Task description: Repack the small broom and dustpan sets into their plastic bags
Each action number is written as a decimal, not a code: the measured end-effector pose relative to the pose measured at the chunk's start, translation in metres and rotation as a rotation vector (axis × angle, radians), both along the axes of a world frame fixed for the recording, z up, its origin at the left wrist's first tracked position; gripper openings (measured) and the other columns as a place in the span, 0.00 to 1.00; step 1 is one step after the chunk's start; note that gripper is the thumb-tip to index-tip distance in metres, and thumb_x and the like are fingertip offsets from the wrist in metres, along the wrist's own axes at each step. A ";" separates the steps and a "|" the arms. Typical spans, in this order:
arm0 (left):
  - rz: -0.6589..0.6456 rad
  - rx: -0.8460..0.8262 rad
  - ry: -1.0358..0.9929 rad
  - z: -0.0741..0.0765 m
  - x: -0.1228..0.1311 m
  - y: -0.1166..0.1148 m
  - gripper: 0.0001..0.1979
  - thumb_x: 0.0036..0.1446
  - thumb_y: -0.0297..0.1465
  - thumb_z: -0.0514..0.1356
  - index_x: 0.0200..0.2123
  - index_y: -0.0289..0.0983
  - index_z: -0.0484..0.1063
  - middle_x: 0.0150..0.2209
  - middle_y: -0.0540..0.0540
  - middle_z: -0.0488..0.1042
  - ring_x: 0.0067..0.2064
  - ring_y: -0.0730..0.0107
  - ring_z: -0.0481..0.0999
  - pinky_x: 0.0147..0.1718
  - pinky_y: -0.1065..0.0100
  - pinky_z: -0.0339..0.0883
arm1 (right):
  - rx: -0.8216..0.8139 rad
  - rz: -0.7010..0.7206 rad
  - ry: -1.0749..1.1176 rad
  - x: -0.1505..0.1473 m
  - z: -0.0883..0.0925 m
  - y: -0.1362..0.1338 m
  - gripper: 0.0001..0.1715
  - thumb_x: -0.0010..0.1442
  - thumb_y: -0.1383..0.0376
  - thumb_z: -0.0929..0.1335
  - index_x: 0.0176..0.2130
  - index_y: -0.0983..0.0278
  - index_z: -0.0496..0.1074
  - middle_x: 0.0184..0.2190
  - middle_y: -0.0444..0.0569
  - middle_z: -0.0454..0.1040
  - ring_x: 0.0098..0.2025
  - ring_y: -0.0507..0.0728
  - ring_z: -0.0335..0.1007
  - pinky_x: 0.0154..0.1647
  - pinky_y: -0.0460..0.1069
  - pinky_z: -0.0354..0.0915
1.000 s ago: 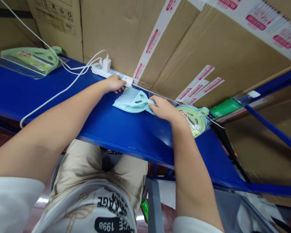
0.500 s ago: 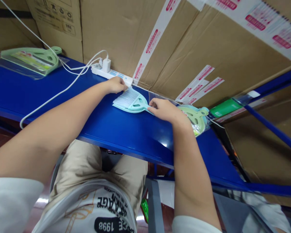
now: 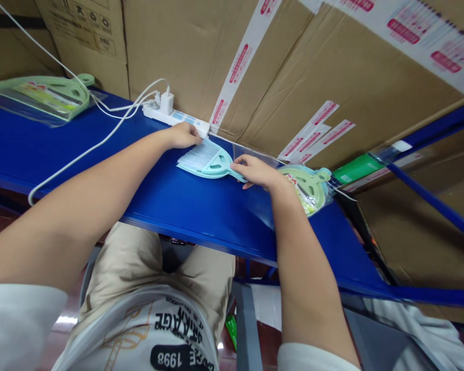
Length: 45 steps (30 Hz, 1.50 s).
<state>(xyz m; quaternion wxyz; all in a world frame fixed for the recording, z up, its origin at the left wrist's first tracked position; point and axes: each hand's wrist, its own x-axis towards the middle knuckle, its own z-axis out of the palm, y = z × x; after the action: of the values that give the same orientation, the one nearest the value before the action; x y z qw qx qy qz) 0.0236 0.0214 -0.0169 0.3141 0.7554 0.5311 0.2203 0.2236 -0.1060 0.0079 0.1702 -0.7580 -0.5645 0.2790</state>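
Observation:
A light blue hand brush nested in its dustpan (image 3: pixel 206 161) lies on the blue shelf (image 3: pixel 201 206), bristles pointing left. My right hand (image 3: pixel 255 172) grips the handle end of the set with curled fingers. My left hand (image 3: pixel 183 135) rests closed at the far edge of the bristles, beside the white power strip (image 3: pixel 176 117). What its fingers pinch is hidden. A green brush set in a clear bag (image 3: pixel 311 186) lies just right of my right hand.
Another bagged green set (image 3: pixel 46 95) lies at the far left of the shelf. White cables (image 3: pixel 85 149) run across it from the strip. Taped cardboard boxes (image 3: pixel 294 67) stand behind. A green bagged item (image 3: pixel 358 169) rests at the right on the blue frame.
The brush has been pressed down flat into the dustpan and the set has shifted slightly left. My right hand slid along the handle; my left hand stayed put.

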 end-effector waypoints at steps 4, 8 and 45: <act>-0.001 -0.001 0.002 -0.001 0.000 0.001 0.05 0.49 0.35 0.67 0.30 0.42 0.74 0.28 0.48 0.74 0.45 0.55 0.81 0.46 0.64 0.69 | -0.035 -0.029 0.058 0.001 -0.004 0.005 0.09 0.72 0.64 0.70 0.36 0.63 0.72 0.28 0.42 0.67 0.28 0.50 0.65 0.18 0.41 0.63; -0.038 -0.002 -0.020 -0.004 0.001 0.004 0.06 0.49 0.35 0.66 0.30 0.42 0.74 0.29 0.48 0.75 0.44 0.56 0.81 0.45 0.63 0.69 | -0.035 -0.028 0.099 0.002 -0.007 0.007 0.13 0.72 0.64 0.70 0.33 0.64 0.73 0.25 0.41 0.67 0.25 0.48 0.62 0.17 0.41 0.56; -0.103 -0.283 -0.580 0.019 0.007 -0.014 0.33 0.74 0.51 0.42 0.51 0.38 0.82 0.42 0.40 0.85 0.53 0.54 0.84 0.52 0.60 0.75 | 0.354 0.077 0.392 0.054 0.007 0.006 0.13 0.63 0.57 0.79 0.39 0.64 0.79 0.29 0.45 0.76 0.30 0.51 0.72 0.29 0.44 0.69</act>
<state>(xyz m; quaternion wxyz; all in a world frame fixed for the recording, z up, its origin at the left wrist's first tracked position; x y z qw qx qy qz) 0.0310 0.0075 0.0024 0.5649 0.6360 0.4058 0.3342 0.2776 -0.1000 0.0150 0.3956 -0.6260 -0.5890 0.3235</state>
